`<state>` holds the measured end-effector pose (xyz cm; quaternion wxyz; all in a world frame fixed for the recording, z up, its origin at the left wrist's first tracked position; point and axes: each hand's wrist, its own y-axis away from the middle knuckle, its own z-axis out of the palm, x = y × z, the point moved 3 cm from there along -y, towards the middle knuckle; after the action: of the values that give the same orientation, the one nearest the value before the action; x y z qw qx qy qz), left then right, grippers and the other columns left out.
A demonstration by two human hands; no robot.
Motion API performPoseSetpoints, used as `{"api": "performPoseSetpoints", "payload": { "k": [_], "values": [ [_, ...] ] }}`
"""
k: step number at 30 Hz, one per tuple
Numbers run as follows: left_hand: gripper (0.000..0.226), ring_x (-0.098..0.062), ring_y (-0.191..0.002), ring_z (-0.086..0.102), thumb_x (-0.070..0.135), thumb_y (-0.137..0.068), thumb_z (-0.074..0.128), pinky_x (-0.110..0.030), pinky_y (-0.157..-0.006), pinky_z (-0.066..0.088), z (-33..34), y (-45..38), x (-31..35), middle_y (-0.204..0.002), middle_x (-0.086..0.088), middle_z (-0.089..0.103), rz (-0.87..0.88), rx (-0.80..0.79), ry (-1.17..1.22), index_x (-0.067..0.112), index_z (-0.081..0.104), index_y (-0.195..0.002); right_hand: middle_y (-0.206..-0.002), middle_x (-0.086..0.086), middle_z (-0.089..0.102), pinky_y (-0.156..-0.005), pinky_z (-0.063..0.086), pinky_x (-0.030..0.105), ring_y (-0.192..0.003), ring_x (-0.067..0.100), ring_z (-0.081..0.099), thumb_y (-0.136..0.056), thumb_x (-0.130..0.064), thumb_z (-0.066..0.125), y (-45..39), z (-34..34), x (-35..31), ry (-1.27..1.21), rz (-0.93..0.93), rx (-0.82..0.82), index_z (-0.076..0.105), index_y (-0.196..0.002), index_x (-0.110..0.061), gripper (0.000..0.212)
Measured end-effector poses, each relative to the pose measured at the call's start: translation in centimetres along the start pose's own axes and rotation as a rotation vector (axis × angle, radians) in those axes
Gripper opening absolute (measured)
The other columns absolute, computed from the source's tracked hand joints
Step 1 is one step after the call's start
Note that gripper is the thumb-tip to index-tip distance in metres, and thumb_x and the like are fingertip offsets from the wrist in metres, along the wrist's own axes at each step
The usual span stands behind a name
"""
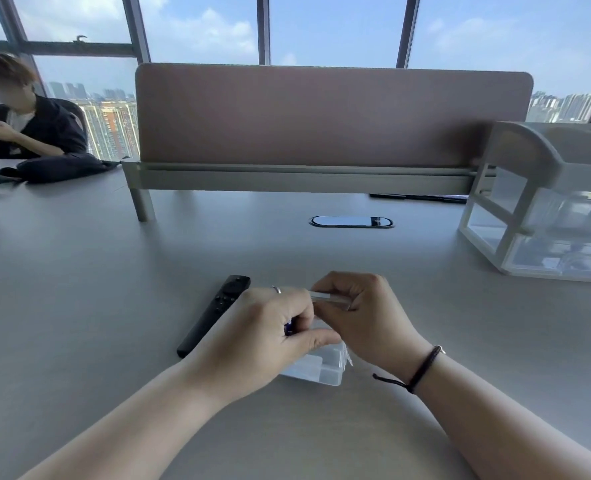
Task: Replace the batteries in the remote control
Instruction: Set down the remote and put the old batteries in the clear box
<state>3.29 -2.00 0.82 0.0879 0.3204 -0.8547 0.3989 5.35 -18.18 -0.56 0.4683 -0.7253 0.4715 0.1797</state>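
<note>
Left hand (266, 336) pinches a small blue-tipped item over clear plastic box (316, 367). Right hand (363, 313) fingers curl around the raised lid (328, 296). Black remote (214, 315) lies just left.

Office bench by tall windows, daylight.
Grey bench (79, 271); pinkish divider panel (332, 116) across its far side; clear drawer unit (546, 216) far right; windows (321, 29) showing sky and towers.

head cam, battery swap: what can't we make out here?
- Clear plastic case: contents hidden by the left hand and right hand.
- Blue item in the left grip: only a sliver shows, identity unclear.
- Remote control: lies buttons up, battery cover unseen.
- Drawer organizer: cut off by the right edge.
</note>
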Motion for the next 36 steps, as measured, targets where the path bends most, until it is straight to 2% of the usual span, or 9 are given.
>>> {"api": "performPoseSetpoints", "payload": {
  "k": [4,7,15,17,21,24,27,30,36],
  "values": [
    [0.043,-0.01,-0.049,0.038,0.048,-0.078,0.076,-0.021,-0.049,0.03,1.7,0.7,-0.4,-0.051,0.006,0.046,-0.097,-0.297,0.067,0.018,0.05,-0.063,-0.062,0.012,0.068,-0.05,0.043,0.029,-0.054,0.009,0.052,-0.079,-0.029,0.08,-0.1,0.2,0.1,-0.113,0.053,-0.027,0.069,-0.068,-0.011,0.023],
    [0.042,-0.01,-0.05,0.043,0.053,-0.08,0.071,-0.022,-0.049,0.033,2.0,0.8,-0.5,-0.052,0.008,0.048,-0.115,-0.364,-0.001,0.019,0.052,-0.065,-0.066,0.017,0.069,-0.05,0.045,0.033,-0.056,0.011,0.053,-0.08,-0.027,0.08,0.0,0.4,-0.1,-0.131,0.072,-0.052,0.069,-0.068,-0.009,0.024],
    [0.035,-0.008,-0.071,0.061,0.061,-0.082,0.064,-0.029,-0.065,0.048,1.5,0.9,-0.5,-0.078,0.012,0.066,-0.078,-0.159,-0.008,0.026,0.068,-0.084,-0.068,0.007,0.073,-0.062,0.053,0.037,-0.066,0.026,0.067,-0.081,-0.024,0.079,-0.2,-0.7,-0.1,-0.123,0.077,-0.009,0.075,-0.072,-0.013,0.015],
    [0.038,-0.005,-0.072,0.061,0.064,-0.076,0.068,-0.027,-0.065,0.048,1.2,0.8,-0.6,-0.078,0.014,0.067,-0.057,-0.088,-0.013,0.026,0.068,-0.081,-0.072,0.004,0.075,-0.061,0.051,0.03,-0.066,0.022,0.066,-0.079,-0.025,0.08,-0.5,-1.4,0.1,-0.126,0.099,0.034,0.077,-0.074,-0.015,0.011],
    [0.054,-0.01,-0.069,0.052,0.07,-0.057,0.078,-0.031,-0.061,0.045,0.5,0.4,-1.0,-0.073,0.015,0.054,-0.069,0.044,-0.089,0.028,0.05,-0.073,-0.082,-0.006,0.079,-0.066,0.054,0.03,-0.074,0.01,0.069,-0.081,-0.021,0.079,-0.8,-2.2,0.9,-0.209,0.173,0.021,0.08,-0.082,-0.023,0.003],
    [0.079,0.004,-0.087,0.045,0.072,-0.042,0.082,-0.015,-0.07,0.038,0.6,0.6,-1.6,-0.094,0.019,0.039,-0.171,0.059,-0.097,0.033,0.034,-0.092,-0.089,-0.007,0.078,-0.078,0.056,0.032,-0.085,0.011,0.073,-0.083,-0.019,0.077,-0.8,-2.1,1.5,-0.204,0.192,-0.052,0.081,-0.09,-0.021,0.008],
    [0.097,0.008,-0.097,0.042,0.071,-0.041,0.084,-0.013,-0.075,0.037,1.1,0.9,-2.2,-0.106,0.015,0.03,-0.229,0.037,-0.085,0.036,0.026,-0.11,-0.095,-0.005,0.078,-0.082,0.056,0.03,-0.09,0.011,0.073,-0.087,-0.019,0.074,-0.7,-1.8,1.7,-0.2,0.2,-0.12,0.08,-0.095,-0.022,0.011],
    [0.105,0.011,-0.114,0.039,0.065,-0.051,0.084,-0.014,-0.093,0.037,1.4,1.0,-2.3,-0.125,0.031,0.034,-0.238,-0.064,-0.053,0.049,0.018,-0.131,-0.1,-0.005,0.077,-0.085,0.056,0.025,-0.094,0.009,0.072,-0.09,-0.014,0.07,-0.6,-1.6,1.6,-0.209,0.144,-0.173,0.08,-0.099,-0.025,0.017],
    [0.066,0.005,-0.104,0.057,0.059,-0.078,0.069,-0.027,-0.088,0.048,1.4,0.6,-2.6,-0.118,0.023,0.065,-0.207,-0.135,-0.06,0.04,0.047,-0.137,-0.11,-0.011,0.073,-0.091,0.054,0.024,-0.101,0.003,0.068,-0.071,-0.023,0.087,-0.3,-1.1,1.3,-0.146,0.159,-0.35,0.077,-0.099,-0.037,0.033]
  ]
}}
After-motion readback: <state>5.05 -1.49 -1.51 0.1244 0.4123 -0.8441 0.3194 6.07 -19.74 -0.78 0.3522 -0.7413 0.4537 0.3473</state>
